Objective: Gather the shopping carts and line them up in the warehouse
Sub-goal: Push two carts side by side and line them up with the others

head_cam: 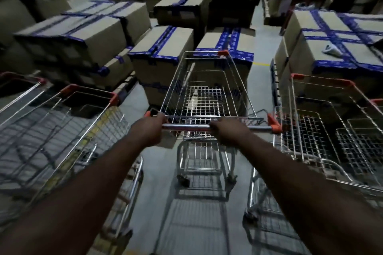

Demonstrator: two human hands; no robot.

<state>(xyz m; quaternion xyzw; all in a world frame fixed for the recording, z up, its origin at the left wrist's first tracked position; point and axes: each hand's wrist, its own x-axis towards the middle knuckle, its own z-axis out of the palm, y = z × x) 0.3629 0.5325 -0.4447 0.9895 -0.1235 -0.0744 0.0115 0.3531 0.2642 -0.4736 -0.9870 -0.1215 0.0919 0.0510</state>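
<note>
From the head view, the left hand [149, 130] and right hand [224, 130] clench the handlebar [187, 126] of the empty wire shopping cart [207, 97] between two parked carts [62, 122], likely light, rigid, free-rolling, best steered there.

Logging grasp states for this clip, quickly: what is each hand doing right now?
Left hand: closed around the cart handle, near its left end.
Right hand: closed around the same handle, right of the middle.
</note>
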